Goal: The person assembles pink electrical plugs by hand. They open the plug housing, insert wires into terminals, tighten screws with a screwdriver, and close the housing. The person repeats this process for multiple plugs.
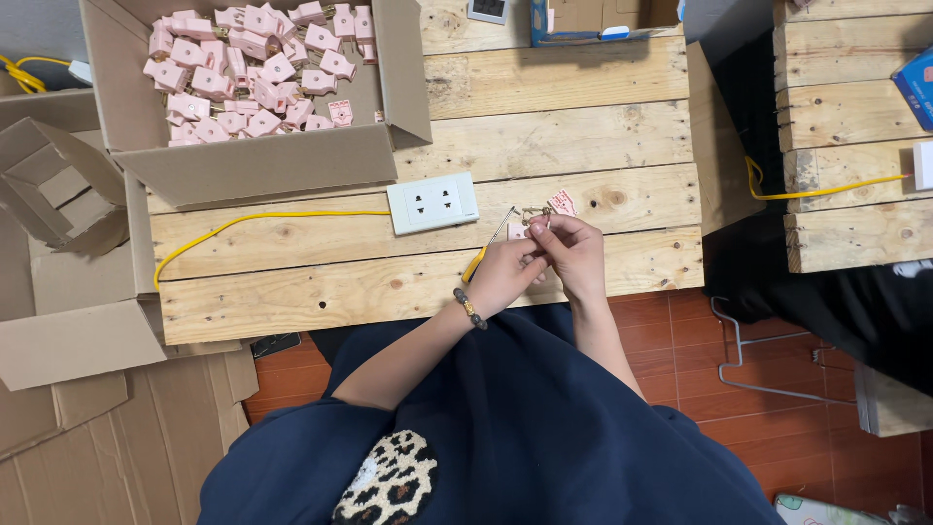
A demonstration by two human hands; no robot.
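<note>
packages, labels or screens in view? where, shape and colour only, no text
Open cardboard box: top left on the pallet table, brown, full of pink plug parts.
Flattened cardboard boxes: left on the floor, brown.
Blue carton: top centre, open, rectangular.
Blue packet: right edge, partly cut off.
Small grey square device: top edge; too small to tell if it is a screen.

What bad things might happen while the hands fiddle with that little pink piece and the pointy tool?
The screwdriver in the left hand points toward the right hand, so a slip might poke a finger. The small pink part and its metal bits are held above the gap-filled wooden table, near its edge, so a dropped bit may fall through or onto the floor.
</note>
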